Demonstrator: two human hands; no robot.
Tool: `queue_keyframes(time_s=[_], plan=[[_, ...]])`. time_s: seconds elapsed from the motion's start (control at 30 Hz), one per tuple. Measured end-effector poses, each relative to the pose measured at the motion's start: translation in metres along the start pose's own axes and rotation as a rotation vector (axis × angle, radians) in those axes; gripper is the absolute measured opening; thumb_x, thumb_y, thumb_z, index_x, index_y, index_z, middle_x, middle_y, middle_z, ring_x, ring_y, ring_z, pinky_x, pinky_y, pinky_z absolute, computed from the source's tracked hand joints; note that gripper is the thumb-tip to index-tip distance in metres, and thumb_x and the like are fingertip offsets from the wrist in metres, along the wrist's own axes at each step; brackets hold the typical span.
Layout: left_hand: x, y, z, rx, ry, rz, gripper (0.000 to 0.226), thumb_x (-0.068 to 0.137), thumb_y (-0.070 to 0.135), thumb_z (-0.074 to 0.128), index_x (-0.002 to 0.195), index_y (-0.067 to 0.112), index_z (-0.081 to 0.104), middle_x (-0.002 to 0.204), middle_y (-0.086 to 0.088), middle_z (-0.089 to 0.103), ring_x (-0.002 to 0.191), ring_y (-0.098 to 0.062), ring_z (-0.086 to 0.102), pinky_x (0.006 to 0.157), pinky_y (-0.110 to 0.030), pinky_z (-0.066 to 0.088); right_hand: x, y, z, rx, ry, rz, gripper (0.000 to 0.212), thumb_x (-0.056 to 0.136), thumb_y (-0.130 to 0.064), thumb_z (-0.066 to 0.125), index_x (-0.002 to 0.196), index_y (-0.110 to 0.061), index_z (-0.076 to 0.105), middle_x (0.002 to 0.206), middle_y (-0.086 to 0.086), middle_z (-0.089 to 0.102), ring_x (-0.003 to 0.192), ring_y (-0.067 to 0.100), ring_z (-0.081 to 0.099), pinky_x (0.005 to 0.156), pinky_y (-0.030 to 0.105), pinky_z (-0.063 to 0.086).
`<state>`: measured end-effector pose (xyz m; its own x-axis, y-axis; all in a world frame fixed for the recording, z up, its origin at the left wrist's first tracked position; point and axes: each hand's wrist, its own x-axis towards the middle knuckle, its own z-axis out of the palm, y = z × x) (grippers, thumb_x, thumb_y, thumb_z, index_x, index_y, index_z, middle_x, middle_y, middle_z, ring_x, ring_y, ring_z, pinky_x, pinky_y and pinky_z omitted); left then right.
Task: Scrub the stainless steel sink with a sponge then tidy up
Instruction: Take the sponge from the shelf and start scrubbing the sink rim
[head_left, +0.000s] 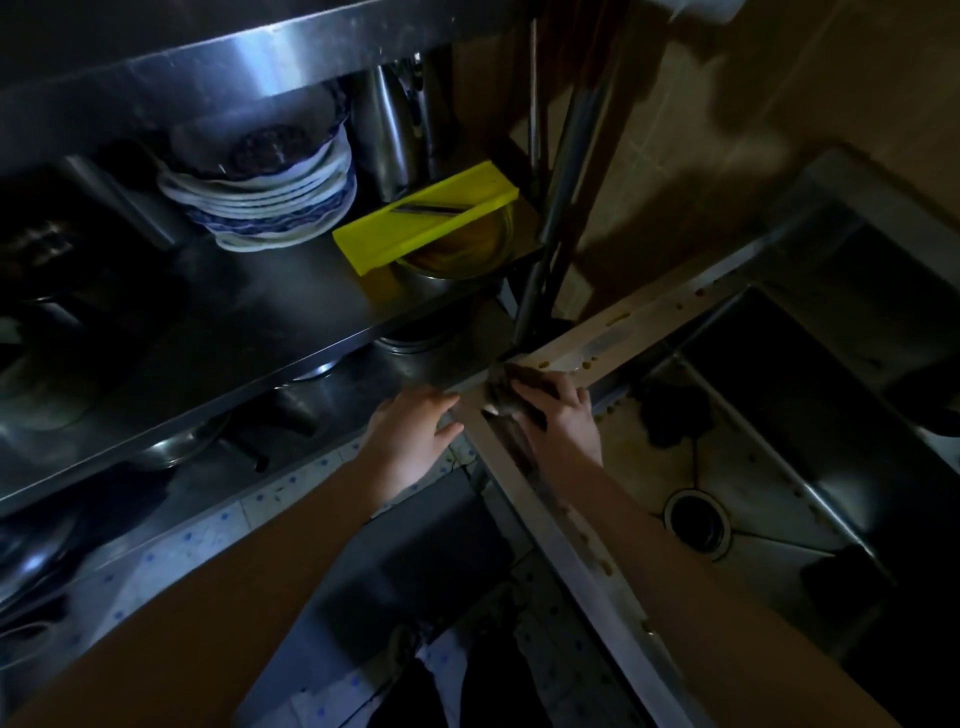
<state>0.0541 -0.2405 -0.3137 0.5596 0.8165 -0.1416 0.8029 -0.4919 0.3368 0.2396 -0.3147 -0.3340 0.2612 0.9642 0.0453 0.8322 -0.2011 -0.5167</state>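
The stainless steel sink (769, 467) fills the right side, with a round drain (696, 522) in its floor and small brown crumbs along its flat rim (644, 317). My right hand (558, 410) presses a dark sponge (506, 397) onto the sink's near left corner. My left hand (410, 431) rests just left of that corner, fingers spread, holding nothing. A dark clump (675, 415) lies in the basin beside my right hand.
A steel shelf rack (270, 322) stands left of the sink. It carries stacked blue-and-white plates (270, 208), a yellow slicer (426, 223) over a bowl, a metal kettle (389, 135) and pans on the lower shelf. Patterned floor tiles (197, 545) lie below.
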Motion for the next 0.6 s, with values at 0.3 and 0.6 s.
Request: queue_keyframes(time_s=[0.3, 0.6], plan=[[0.005, 0.007, -0.005, -0.017, -0.003, -0.041, 0.036, 0.093, 0.04, 0.052, 0.122, 0.021, 0.059, 0.121, 0.0, 0.06, 0.109, -0.018, 0.056, 0.088, -0.034, 0.047, 0.039, 0.03, -0.014, 0.089, 0.119, 0.231, 0.04, 0.089, -0.019, 0.061, 0.128, -0.026, 0.057, 0.127, 0.003, 0.046, 0.107, 0.027, 0.043, 0.099, 0.038, 0.043], [0.005, 0.009, -0.006, -0.039, -0.004, -0.093, 0.034, 0.093, 0.034, 0.053, 0.123, 0.019, 0.057, 0.122, -0.001, 0.06, 0.11, -0.018, 0.057, 0.085, -0.033, 0.046, -0.003, 0.006, 0.002, 0.078, -0.026, 0.025, 0.03, 0.09, -0.03, 0.057, 0.119, -0.032, 0.063, 0.133, 0.0, 0.049, 0.109, 0.028, 0.047, 0.092, 0.035, 0.043]])
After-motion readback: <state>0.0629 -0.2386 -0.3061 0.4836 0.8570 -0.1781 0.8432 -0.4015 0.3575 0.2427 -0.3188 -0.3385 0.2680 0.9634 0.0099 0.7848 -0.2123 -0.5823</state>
